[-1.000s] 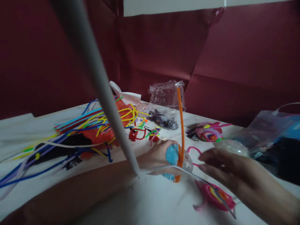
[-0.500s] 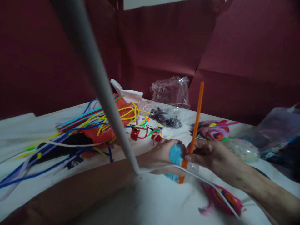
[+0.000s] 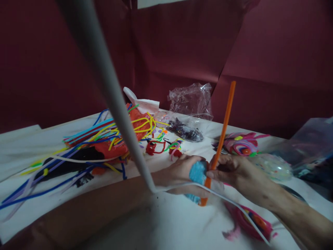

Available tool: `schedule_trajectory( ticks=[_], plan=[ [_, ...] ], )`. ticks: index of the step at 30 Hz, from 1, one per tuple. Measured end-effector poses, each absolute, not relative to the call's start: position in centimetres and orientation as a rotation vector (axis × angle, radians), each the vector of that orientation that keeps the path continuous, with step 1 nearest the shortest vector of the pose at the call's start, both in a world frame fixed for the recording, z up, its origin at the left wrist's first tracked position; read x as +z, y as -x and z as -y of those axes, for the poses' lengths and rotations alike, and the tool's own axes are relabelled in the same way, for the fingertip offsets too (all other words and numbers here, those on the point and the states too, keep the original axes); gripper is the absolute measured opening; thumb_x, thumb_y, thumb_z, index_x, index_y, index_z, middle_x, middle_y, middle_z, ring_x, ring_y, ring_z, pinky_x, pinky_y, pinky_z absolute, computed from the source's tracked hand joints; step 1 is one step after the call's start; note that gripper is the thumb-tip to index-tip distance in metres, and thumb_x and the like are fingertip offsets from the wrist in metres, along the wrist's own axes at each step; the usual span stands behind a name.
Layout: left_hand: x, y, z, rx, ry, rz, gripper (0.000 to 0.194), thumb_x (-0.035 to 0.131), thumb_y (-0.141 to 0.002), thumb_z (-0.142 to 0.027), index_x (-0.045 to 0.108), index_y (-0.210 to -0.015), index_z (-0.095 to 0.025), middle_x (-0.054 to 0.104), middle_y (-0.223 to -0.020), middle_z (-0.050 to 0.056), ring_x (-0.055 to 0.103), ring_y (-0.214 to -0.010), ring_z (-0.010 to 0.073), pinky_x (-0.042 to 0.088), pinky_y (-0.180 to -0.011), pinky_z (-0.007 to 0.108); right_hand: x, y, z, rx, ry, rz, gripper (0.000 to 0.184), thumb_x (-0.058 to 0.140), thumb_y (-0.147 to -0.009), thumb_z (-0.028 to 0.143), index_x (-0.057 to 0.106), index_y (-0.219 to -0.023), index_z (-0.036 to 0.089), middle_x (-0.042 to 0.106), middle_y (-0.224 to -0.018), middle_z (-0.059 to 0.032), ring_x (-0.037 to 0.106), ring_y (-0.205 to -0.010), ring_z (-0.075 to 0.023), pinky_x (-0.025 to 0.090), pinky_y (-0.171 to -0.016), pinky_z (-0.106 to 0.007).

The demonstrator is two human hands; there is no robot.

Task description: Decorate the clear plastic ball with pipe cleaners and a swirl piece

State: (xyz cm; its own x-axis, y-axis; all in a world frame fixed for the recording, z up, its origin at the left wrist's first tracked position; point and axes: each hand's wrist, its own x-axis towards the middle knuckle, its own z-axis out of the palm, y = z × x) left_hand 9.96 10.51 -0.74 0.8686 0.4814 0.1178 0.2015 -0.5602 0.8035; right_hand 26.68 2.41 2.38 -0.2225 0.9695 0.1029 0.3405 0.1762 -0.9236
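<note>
My left hand point(image 3: 182, 170) is wrapped round a small clear object partly covered in light blue fuzzy material point(image 3: 197, 173), held just above the white table point(image 3: 169, 222). My right hand point(image 3: 234, 172) pinches a long orange pipe cleaner point(image 3: 223, 121) at the object's side. The pipe cleaner's lower end loops round the object, and its free end slants up and to the right. A thick white cord point(image 3: 109, 86) crosses the view close to the camera and hides part of the table.
A heap of coloured pipe cleaners point(image 3: 104, 139) lies at the left. Crumpled clear plastic bags point(image 3: 191, 100) sit at the back. A pink coiled piece point(image 3: 240, 146) and a clear speckled ball point(image 3: 273, 166) lie right. Another pink piece point(image 3: 247, 218) rests near the front.
My right hand came in from the right and took hold of the orange pipe cleaner. The pipe cleaner tilted from upright to slanting right.
</note>
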Motion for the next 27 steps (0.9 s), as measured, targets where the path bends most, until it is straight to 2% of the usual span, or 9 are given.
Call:
schedule_trajectory(
  ticks=[11,16,22,27],
  plan=[
    [-0.9,-9.7,-10.3,0.413,-2.201,-0.437,0.068,0.073,-0.058,-0.041,0.046,-0.118,-0.026,0.044,-0.117,0.008,0.041,-0.116,0.0291,0.037,-0.094,0.041,2.2,-26.9,-2.7,1.047,1.295,1.668,0.049,0.079,-0.074,0.052,0.051,-0.070,0.012,0.052,-0.072,-0.0059,0.048,-0.064,-0.0207,0.042,-0.058,-0.022],
    [-0.7,-9.7,-10.3,0.416,-2.186,-0.461,0.077,0.076,-0.053,-0.039,0.045,-0.121,-0.022,0.044,-0.118,0.011,0.042,-0.116,0.0297,0.038,-0.094,0.041,2.3,-27.1,-2.5,1.030,1.301,1.691,0.048,0.079,-0.074,0.050,0.050,-0.067,0.013,0.051,-0.070,-0.0047,0.048,-0.064,-0.0212,0.041,-0.058,-0.023],
    [-1.2,-10.4,-10.9,0.487,-2.135,-0.437,0.062,0.074,-0.056,-0.043,0.052,-0.110,-0.022,0.053,-0.111,0.007,0.050,-0.106,0.0248,0.040,-0.091,0.035,1.5,-27.2,-2.5,1.055,1.290,1.688,0.048,0.078,-0.075,0.054,0.053,-0.071,0.013,0.052,-0.069,-0.0047,0.049,-0.063,-0.0213,0.043,-0.057,-0.023],
    [-1.7,-10.7,-10.8,0.580,-2.105,-0.463,0.051,0.072,-0.058,-0.045,0.054,-0.098,-0.020,0.057,-0.100,0.006,0.050,-0.104,0.0261,0.039,-0.091,0.036,1.7,-26.5,-2.2,1.109,1.263,1.688,0.050,0.076,-0.076,0.056,0.051,-0.075,0.013,0.053,-0.075,-0.0056,0.051,-0.070,-0.0232,0.045,-0.063,-0.024]
  ],
)
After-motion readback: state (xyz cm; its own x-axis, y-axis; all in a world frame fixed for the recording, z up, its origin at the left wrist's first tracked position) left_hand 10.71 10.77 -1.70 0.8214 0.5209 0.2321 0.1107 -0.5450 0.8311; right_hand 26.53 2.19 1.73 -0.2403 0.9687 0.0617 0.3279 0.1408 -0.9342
